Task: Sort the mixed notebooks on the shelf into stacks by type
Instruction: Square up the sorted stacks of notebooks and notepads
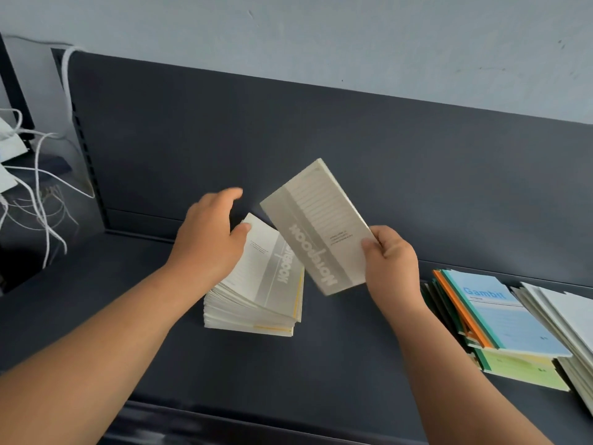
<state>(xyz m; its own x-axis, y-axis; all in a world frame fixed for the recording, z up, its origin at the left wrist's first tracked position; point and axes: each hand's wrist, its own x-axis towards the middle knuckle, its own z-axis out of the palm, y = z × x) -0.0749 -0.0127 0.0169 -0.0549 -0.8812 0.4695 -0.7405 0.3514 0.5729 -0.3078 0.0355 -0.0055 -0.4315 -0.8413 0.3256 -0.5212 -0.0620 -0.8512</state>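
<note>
A tall stack of white-grey notebooks [256, 300] printed "Notebook" stands on the dark shelf [337, 348] at the centre. My left hand [208, 239] rests on the stack's top left, fingers spread, thumb on the top cover. My right hand [390, 261] pinches the near right corner of one more white-grey notebook [316, 229], tilted in the air just right of and above the stack. At the right lies a pile of coloured notebooks [500, 319], the top one light blue and marked "Gambit". A slanted pile of white notebooks [561, 319] lies at the far right edge.
The shelf's dark back panel [288, 139] rises behind the stacks, with a pale wall above it. White cords [41, 194] and pale items hang in a tangle at the far left. The shelf's front edge [256, 422] runs along the bottom.
</note>
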